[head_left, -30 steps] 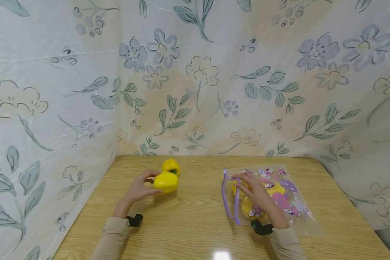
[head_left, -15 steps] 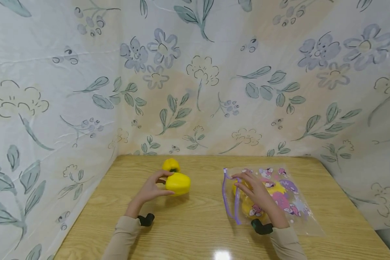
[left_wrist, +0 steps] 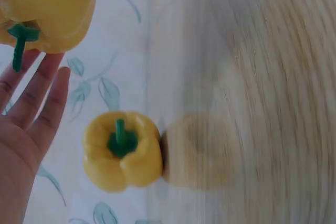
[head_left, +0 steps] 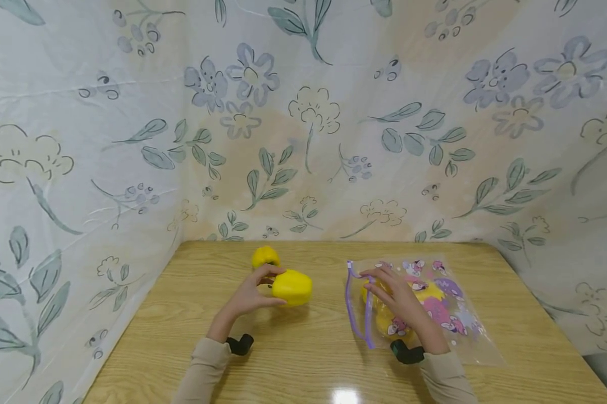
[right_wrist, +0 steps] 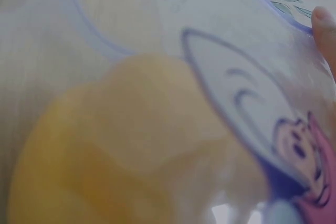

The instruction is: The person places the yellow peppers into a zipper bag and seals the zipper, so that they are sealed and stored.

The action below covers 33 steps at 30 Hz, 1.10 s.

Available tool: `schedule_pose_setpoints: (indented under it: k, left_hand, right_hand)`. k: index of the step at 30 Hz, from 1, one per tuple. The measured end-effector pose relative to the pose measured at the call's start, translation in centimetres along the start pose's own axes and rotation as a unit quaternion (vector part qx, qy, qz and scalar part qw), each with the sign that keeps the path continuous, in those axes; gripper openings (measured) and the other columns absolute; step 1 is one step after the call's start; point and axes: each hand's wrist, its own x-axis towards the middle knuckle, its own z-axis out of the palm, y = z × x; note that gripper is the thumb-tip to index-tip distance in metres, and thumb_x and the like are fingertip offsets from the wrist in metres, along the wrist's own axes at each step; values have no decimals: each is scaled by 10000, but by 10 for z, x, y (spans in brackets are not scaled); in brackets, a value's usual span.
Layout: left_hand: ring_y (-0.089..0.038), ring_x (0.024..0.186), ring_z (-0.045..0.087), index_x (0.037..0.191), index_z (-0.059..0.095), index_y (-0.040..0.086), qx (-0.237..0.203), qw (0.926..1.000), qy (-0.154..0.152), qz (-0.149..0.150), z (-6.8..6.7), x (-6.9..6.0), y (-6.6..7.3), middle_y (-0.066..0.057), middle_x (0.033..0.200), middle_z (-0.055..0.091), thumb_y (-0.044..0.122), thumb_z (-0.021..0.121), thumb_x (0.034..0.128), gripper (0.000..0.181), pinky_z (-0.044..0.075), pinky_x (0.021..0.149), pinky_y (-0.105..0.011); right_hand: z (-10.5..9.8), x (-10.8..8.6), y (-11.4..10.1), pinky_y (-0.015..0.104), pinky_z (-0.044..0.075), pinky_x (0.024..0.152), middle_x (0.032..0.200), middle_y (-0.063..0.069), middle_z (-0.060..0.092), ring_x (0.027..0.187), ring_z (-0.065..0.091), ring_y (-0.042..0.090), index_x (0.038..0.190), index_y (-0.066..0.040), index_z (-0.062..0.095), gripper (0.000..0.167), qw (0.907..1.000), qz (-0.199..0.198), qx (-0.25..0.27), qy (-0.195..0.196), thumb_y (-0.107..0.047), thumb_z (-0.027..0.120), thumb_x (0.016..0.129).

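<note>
My left hand point(head_left: 247, 293) grips a yellow bell pepper point(head_left: 294, 288) from its stem end, thumb and fingers on either side. Its green stem shows in the left wrist view, where the pepper point(left_wrist: 52, 6) fills the upper left corner. Farther right, a clear zip bag point(head_left: 460, 342) printed with pink and purple cartoon figures lies on the table. My right hand point(head_left: 398, 295) holds the bag's purple-edged mouth, which gapes toward the left. Yellow rounded shapes point(head_left: 384, 322) show through its plastic. Up close in the right wrist view, one yellow shape point(right_wrist: 105, 156) is blurred behind the film.
A second yellow bell pepper point(head_left: 265, 256) stands on the wooden table point(head_left: 303, 359) behind my left hand, near the back edge. Floral cloth point(head_left: 303, 140) rises at the back and both sides. Black camera mounts sit on both wrists.
My left hand has carried the bell pepper to the right, away from the second pepper and closer to the bag's mouth. The right hand and the bag have stayed in place.
</note>
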Motion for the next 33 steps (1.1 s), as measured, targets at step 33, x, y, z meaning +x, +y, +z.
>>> schedule_pose_setpoints:
  k: [33]
  left_hand:
    - [-124, 1101, 517, 1244, 524, 298, -36, 9986, -262, -461, 66, 10, 22, 127, 1213, 540, 332, 805, 704, 610, 414, 1002, -421]
  right_hand:
    - [1, 0, -3, 638, 258, 1026, 1154, -31, 611, 1294, 347, 430, 1147, -168, 624, 252, 9999, 79, -57, -50, -154, 612, 895]
